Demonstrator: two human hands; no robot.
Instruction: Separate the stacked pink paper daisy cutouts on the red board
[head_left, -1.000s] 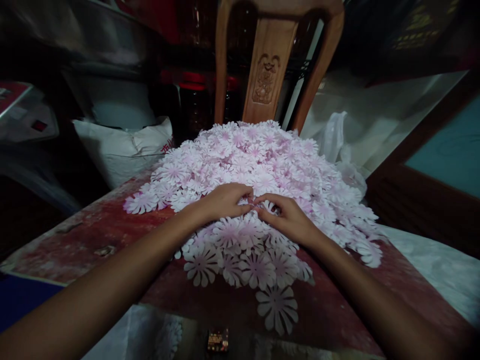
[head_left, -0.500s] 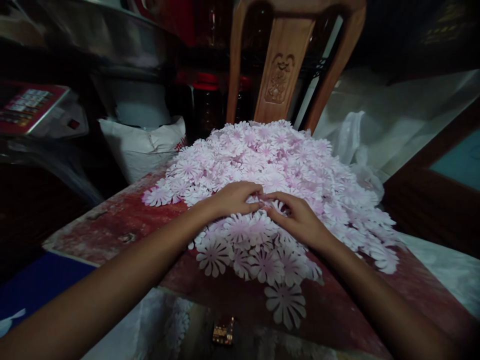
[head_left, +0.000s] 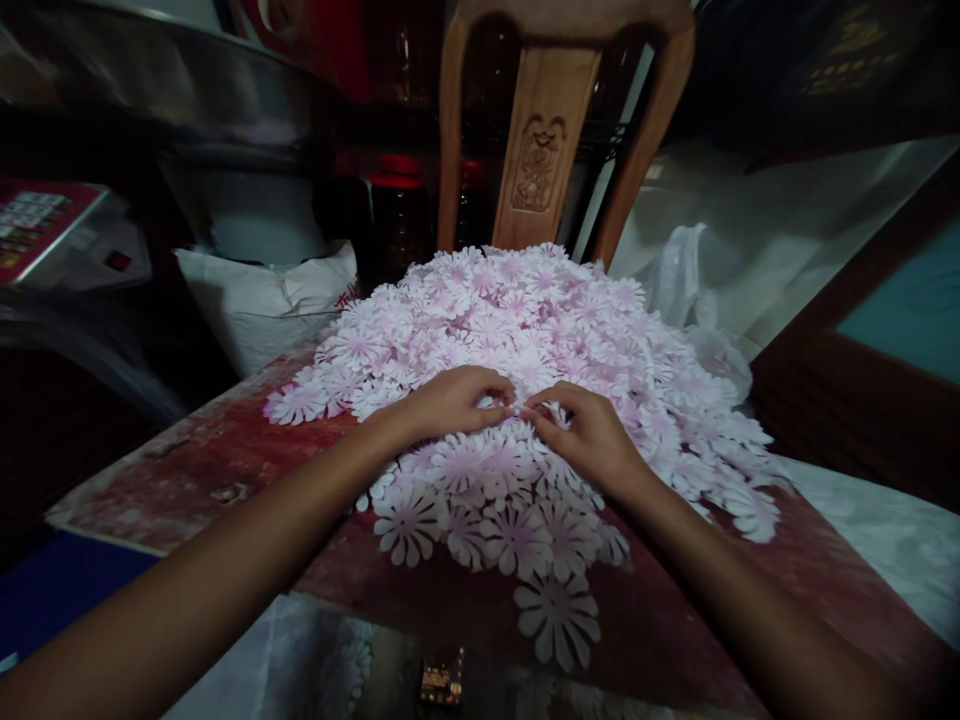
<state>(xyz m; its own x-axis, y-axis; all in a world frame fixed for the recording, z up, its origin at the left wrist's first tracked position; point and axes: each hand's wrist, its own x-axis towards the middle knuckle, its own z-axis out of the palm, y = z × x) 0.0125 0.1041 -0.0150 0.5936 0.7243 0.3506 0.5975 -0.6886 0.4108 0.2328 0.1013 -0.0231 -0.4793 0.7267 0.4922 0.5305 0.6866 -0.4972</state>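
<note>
The flowers (head_left: 517, 310), white paper-like cutouts with pink-tinged centres, lie heaped on the red table (head_left: 277, 460), overlapping in many layers. The heap is highest toward the chair (head_left: 544, 130) and spreads down toward the person, where the nearest flower (head_left: 559, 615) juts out beyond the rest. At the near slope, the left hand (head_left: 457, 400) and the right hand (head_left: 589, 430) meet low over the flowers, their fingertips nearly together. Each has its thumb and forefinger bent toward one another with a narrow gap, the tips at a small pale bit among the petals; whether either pinches it cannot be told. The forearms come in from both lower corners, above the worn, scuffed tabletop. Beyond the heap stands the chair's wooden back, carved on its middle slat, with red-lidded jars (head_left: 401, 205) in the dark behind it. To the left of the heap are a white sack (head_left: 274, 305) and a grey bucket (head_left: 262, 215), with a red-topped device (head_left: 45, 230) farther left. A clear plastic bag (head_left: 679, 270) is just beyond the heap's right side. Past the near edge, a small lit object (head_left: 441, 680) shows, too dim to identify.
</note>
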